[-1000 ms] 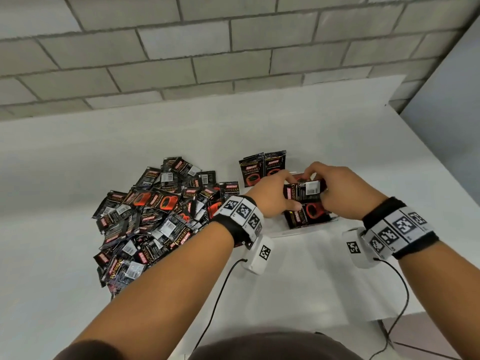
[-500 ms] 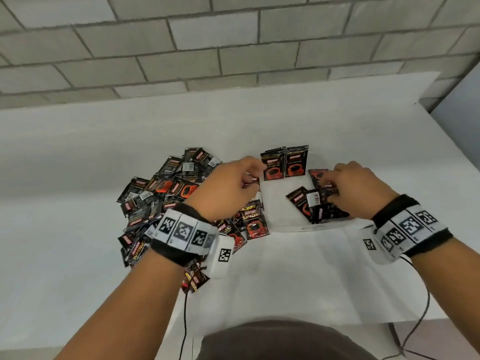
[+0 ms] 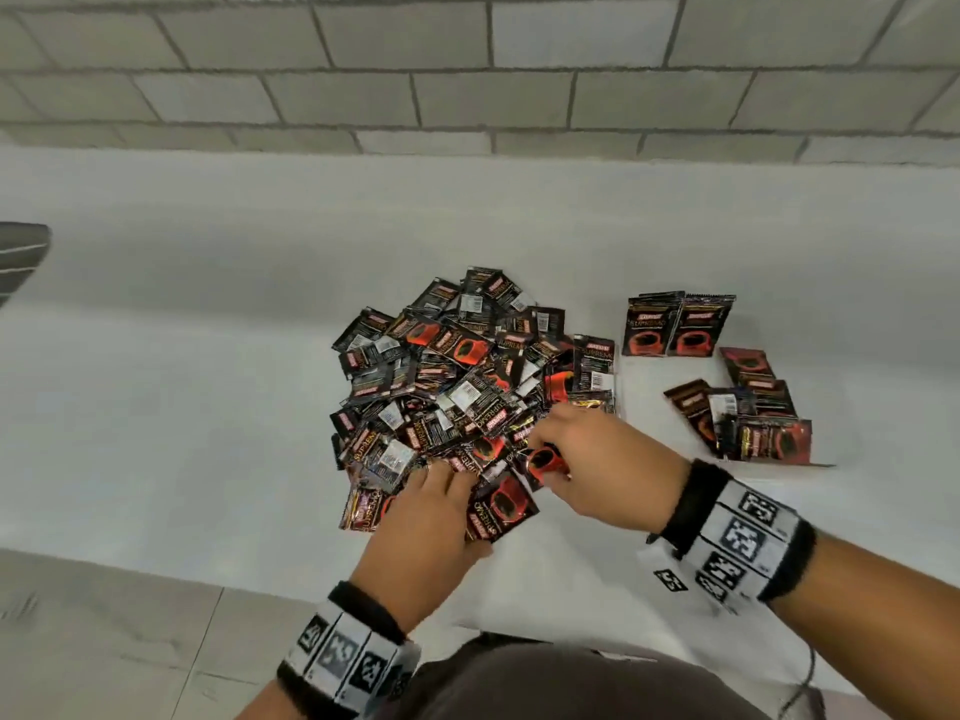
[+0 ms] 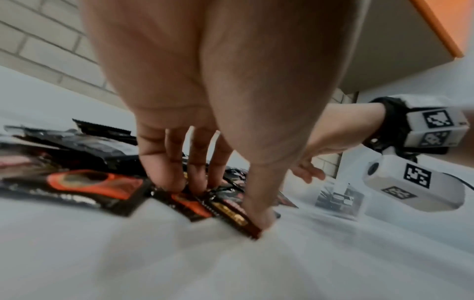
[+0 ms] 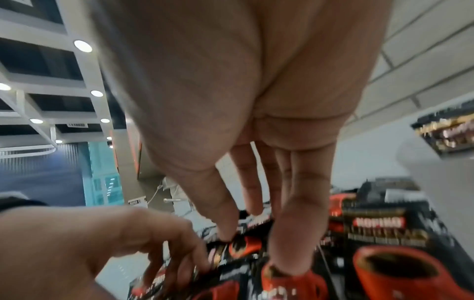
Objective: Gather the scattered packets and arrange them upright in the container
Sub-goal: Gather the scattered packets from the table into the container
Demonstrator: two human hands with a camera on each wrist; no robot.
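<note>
Both hands are down at the near edge of the pile of packets (image 3: 447,387). The left hand (image 3: 421,532) presses its fingertips and thumb onto a packet (image 4: 231,213) lying flat on the desk (image 3: 156,407); fingers spread, grip apparently not yet closed. The right hand (image 3: 597,470) pinches another packet (image 3: 545,462) at the pile's near right edge. The container (image 3: 810,465), clear and low-walled, lies to the right of both hands, nearer the right hand. Inside, two packets (image 3: 678,324) stand upright at the far end; several more (image 3: 748,413) lean or lie flat near the front. Most packets remain outside.
</note>
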